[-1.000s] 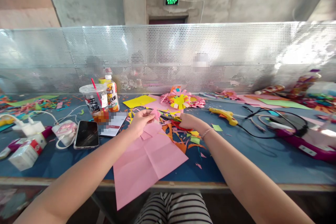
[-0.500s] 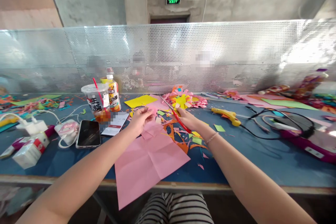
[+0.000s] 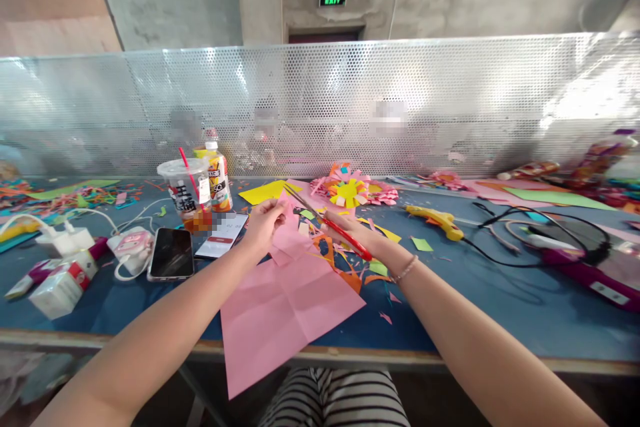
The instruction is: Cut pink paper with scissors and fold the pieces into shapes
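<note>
My left hand [image 3: 267,221] pinches a small piece of pink paper [image 3: 285,204] above the table. In my right hand [image 3: 353,230] is a pair of scissors with red handles [image 3: 353,241]; its metal blades point up and left, close to the pink piece. The blades look nearly together. Below my hands lies a large creased sheet of pink paper [image 3: 280,320], its near corner hanging over the table edge. Smaller pink paper rests on its far end. Behind the scissors sits a paper flower [image 3: 349,193] with yellow petals among pink ones.
Left of my hands are a phone [image 3: 171,253], a plastic cup with a straw [image 3: 183,193], a bottle [image 3: 218,177] and chargers. A yellow glue gun [image 3: 437,220] with a black cord lies right. Paper scraps are scattered about. A perforated metal screen [image 3: 320,107] stands behind.
The scissors' blades have swung left, toward the pink piece in my left hand. My left hand has shifted slightly and turned. The view has moved a little.
</note>
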Tool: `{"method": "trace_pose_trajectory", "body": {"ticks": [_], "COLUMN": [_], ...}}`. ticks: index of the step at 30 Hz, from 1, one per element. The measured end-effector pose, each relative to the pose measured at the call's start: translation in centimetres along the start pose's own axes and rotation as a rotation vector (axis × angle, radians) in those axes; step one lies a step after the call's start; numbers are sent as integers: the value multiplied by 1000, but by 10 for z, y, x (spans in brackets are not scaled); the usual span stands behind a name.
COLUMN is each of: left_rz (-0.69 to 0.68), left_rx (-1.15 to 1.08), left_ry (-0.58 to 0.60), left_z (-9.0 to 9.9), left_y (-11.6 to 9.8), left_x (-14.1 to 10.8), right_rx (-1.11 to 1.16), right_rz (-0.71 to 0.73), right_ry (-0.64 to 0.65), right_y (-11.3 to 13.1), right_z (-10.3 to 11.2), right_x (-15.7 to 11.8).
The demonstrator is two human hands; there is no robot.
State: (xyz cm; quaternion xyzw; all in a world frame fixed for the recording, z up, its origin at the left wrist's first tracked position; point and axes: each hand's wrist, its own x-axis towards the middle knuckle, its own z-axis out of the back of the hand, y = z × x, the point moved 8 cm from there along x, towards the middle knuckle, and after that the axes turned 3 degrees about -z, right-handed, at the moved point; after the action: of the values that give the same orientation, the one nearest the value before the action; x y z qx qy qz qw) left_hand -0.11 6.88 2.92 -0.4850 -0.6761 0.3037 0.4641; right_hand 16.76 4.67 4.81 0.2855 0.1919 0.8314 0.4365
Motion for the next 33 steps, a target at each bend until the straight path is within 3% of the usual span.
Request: {"method": "trace_pose_trajectory", "body": {"ticks": [3, 12, 27, 33], "left_rz": [-22, -33, -27, -14], "left_rx": [19, 57, 16, 9], "left_ry": [-1, 46, 62, 56], "left_z": [0, -6, -6, -5], "left_y": [-2, -3, -2, 0], "left_x": [0, -2, -1, -1], "right_rx": [-15, 96, 32, -8], "right_rz": [3, 61, 51, 61], "right_ry": [116, 172, 221, 185], "right_y": [-2, 5, 11, 10], "right_z": [-10, -15, -15, -13], "right_x": [1, 1, -1, 1]}}
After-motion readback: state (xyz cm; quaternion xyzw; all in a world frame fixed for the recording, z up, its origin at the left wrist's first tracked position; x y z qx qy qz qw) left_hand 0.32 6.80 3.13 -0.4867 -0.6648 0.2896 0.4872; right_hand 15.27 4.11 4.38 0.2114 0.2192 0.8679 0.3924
